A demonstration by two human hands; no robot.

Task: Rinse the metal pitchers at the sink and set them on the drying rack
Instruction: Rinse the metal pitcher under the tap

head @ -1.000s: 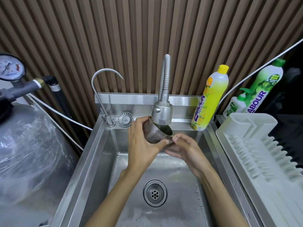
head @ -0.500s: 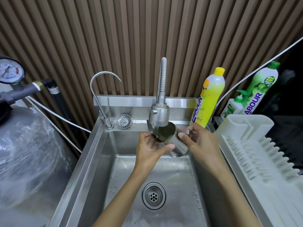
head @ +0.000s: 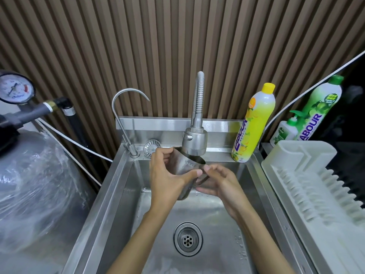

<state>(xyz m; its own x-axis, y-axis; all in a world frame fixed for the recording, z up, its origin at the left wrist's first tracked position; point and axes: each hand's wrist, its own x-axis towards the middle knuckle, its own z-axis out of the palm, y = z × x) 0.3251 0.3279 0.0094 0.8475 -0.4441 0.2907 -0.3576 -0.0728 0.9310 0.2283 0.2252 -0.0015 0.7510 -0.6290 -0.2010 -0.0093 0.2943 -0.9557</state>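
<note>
The fingers (head: 163, 156) of the left hand (head: 167, 175) wrap round the far side of the pitcher (head: 182, 165), and the thumb lies across its near side. This is a full grasp on the body. The right hand (head: 220, 181) meets the pitcher at its lower right edge. Its thumb sits on top and its fingers curl beneath, clasping that end. Whether they hold the handle or the rim cannot be told.

The pitcher is metal and tilted, with its open mouth facing up and to the right. The mouth is directly under the spray head (head: 194, 142) of the flexible tap, just beside it. Both hands hold the pitcher above the sink (head: 126, 184), clear of the basin floor. The drain (head: 188, 239) lies in the basin floor, nearer the person, between the two forearms.

- On the back ledge, left of the spray head, are a round strainer cap (head: 152, 147) and a thin curved tap (head: 126, 107).
- A yellow bottle (head: 254, 123) stands on the right corner of the ledge.
- A green bottle (head: 320, 107) and a small pump bottle (head: 284, 131) stand behind the drying rack (head: 308, 184).
- The drying rack is white and lies just beside the right rim of the sink.
- Left of the sink are a plastic-wrapped tank (head: 29, 184) and a pressure gauge (head: 14, 87).
</note>
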